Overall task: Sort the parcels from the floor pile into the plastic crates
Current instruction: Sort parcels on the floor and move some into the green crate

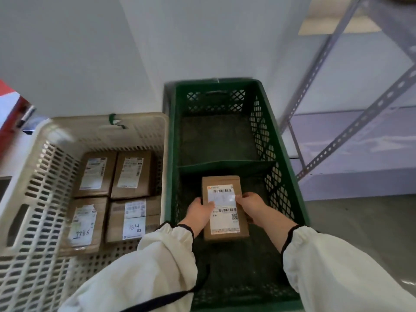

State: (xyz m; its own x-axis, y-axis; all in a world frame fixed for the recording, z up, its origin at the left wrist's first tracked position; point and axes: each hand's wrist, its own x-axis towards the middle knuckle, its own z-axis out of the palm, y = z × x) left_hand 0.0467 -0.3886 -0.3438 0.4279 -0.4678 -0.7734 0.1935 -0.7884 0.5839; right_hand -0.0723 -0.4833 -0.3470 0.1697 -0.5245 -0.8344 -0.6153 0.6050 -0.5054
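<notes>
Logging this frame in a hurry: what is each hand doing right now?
Left hand: closed, gripping the parcel by its left edge.
Right hand: closed, gripping the same parcel by its right edge.

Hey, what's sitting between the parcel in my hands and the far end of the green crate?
Head view: only the divider across the green crate, then bare crate floor, lies between the parcel and the far wall.

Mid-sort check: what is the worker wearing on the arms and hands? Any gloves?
No gloves: the left hand and right hand are bare, with no ring or watch visible. The left sleeve and right sleeve are loose and off-white, each elastic-gathered at the wrist with dark edging.
</notes>
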